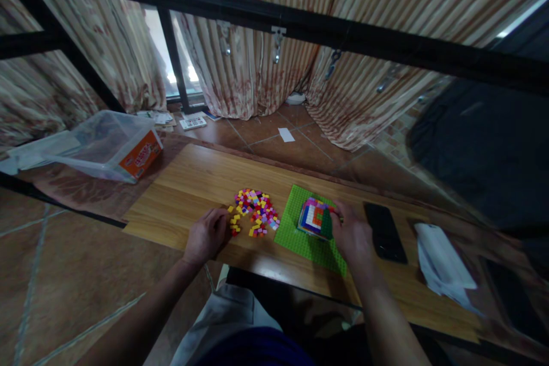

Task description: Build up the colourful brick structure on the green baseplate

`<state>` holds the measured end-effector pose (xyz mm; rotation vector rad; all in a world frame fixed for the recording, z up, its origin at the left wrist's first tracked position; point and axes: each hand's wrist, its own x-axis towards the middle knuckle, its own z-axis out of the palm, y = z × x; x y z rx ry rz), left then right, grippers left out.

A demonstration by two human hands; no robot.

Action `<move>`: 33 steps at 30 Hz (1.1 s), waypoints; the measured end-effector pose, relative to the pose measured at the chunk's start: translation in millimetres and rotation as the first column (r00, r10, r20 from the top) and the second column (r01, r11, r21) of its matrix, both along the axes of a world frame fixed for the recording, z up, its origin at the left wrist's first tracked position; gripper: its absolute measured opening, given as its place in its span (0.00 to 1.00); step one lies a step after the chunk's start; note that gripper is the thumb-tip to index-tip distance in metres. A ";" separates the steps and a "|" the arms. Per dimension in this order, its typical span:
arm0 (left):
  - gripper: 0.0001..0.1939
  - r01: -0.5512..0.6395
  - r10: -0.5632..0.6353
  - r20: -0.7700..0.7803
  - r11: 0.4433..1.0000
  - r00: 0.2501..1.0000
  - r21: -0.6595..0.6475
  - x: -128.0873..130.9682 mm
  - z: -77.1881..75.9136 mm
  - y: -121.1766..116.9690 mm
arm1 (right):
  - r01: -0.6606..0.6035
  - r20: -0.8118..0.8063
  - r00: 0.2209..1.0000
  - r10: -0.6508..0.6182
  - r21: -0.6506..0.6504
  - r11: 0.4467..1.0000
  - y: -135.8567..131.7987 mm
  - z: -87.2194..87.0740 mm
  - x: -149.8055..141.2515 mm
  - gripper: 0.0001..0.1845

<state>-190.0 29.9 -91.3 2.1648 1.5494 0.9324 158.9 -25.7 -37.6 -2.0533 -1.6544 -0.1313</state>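
Note:
A square stack of coloured building bricks (pixel 315 218) stands on a green baseplate (pixel 289 231). Its top shows white, orange, blue, green and pink rows. At the stack's far right corner is my right hand (pixel 354 231), fingers pinched on a small reddish building brick (pixel 331 210) that seems to touch the top; the fingers partly cover it. My left hand (pixel 206 235) rests at the left edge of a pile of loose bricks (pixel 256 206), mostly yellow, pink and red. Its fingers are curled together beside some yellow bricks, and what they hold, if anything, is hidden.
Right of the baseplate lies a black phone (pixel 385 231), then a white plastic packet (pixel 444 263). A clear plastic bin (pixel 107 146) with an orange label stands beyond the wooden board's (pixel 171 194) left end. A black metal bar (pixel 257 8) crosses in front of the curtains.

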 end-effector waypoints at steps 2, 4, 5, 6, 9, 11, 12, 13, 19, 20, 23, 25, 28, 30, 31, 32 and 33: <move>0.11 0.002 -0.002 -0.003 1.000 1.000 -0.001 -0.1 -0.5 -0.1 | -0.013 0.017 1.000 0.013 -0.014 1.000 3.1 -0.7 -0.8 0.18; 0.11 0.003 -0.004 -0.004 1.000 1.000 -0.003 -0.1 -0.8 0.0 | -0.020 0.022 1.000 0.020 -0.011 1.000 5.7 -1.3 -1.7 0.18; 0.11 0.000 0.000 -0.003 1.000 1.000 -0.003 -0.1 -0.8 0.0 | -0.022 0.020 1.000 0.022 -0.007 1.000 6.7 -1.6 -2.2 0.18; 0.11 -0.004 0.004 -0.003 1.000 1.000 -0.005 0.0 -0.7 0.1 | -0.026 0.015 1.000 0.026 -0.001 1.000 7.6 -1.9 -2.8 0.17; 0.11 -0.006 0.006 -0.003 1.000 1.000 -0.012 0.3 -0.1 0.2 | -0.042 0.000 0.999 0.042 0.027 0.999 8.8 -3.3 -4.2 0.17; 0.11 -0.001 0.001 0.000 1.000 1.000 -0.007 0.4 0.4 0.0 | -0.046 -0.011 0.999 0.046 0.052 0.998 8.0 -4.7 -4.4 0.17; 0.11 0.001 -0.001 0.001 1.000 1.000 -0.004 0.5 0.7 -0.1 | -0.042 -0.019 0.999 0.043 0.066 0.997 7.2 -5.5 -4.2 0.17; 0.11 0.000 0.000 0.003 1.000 1.000 -0.002 0.6 0.9 -0.2 | -0.035 -0.028 0.999 0.038 0.082 0.996 6.0 -6.2 -3.9 0.17; 0.11 -0.008 0.008 0.000 1.000 1.000 -0.013 0.9 2.0 -0.5 | 0.067 -0.160 0.986 -0.038 0.181 0.981 -2.5 -7.4 0.2 0.18; 0.11 -0.008 0.008 0.003 1.000 1.000 -0.012 1.0 2.0 -0.5 | 0.095 -0.195 0.979 -0.057 0.191 0.977 -2.8 -6.9 0.9 0.19; 0.11 -0.009 0.009 0.012 1.000 1.000 -0.016 1.0 2.2 -0.3 | 0.175 -0.291 0.949 -0.120 0.173 0.969 0.6 -6.4 2.7 0.23; 0.11 -0.005 0.006 0.009 1.000 1.000 -0.023 1.0 2.7 -0.3 | 0.196 -0.356 0.924 -0.139 0.130 0.972 6.2 -8.1 3.2 0.25; 0.11 -0.007 0.007 0.001 0.999 1.000 -0.032 1.4 4.0 -0.7 | 0.181 -0.467 0.874 -0.135 0.055 0.982 15.4 -13.9 2.9 0.28; 0.11 -0.011 0.011 0.007 0.999 1.000 -0.037 1.9 5.1 -1.4 | 0.184 -0.521 0.839 -0.156 0.000 0.983 19.8 -18.7 2.2 0.28; 0.11 -0.012 0.013 0.011 0.999 1.000 -0.038 2.2 5.6 -1.8 | 0.190 -0.545 0.820 -0.172 -0.024 0.982 21.2 -21.2 2.0 0.29; 0.11 -0.014 0.015 0.013 0.999 1.000 -0.038 2.4 6.0 -2.1 | 0.195 -0.569 0.801 -0.185 -0.044 0.980 22.1 -23.5 1.8 0.29; 0.11 -0.016 0.016 0.013 0.999 1.000 -0.036 2.5 6.5 -2.3 | 0.201 -0.592 0.782 -0.195 -0.056 0.978 22.7 -25.6 1.8 0.28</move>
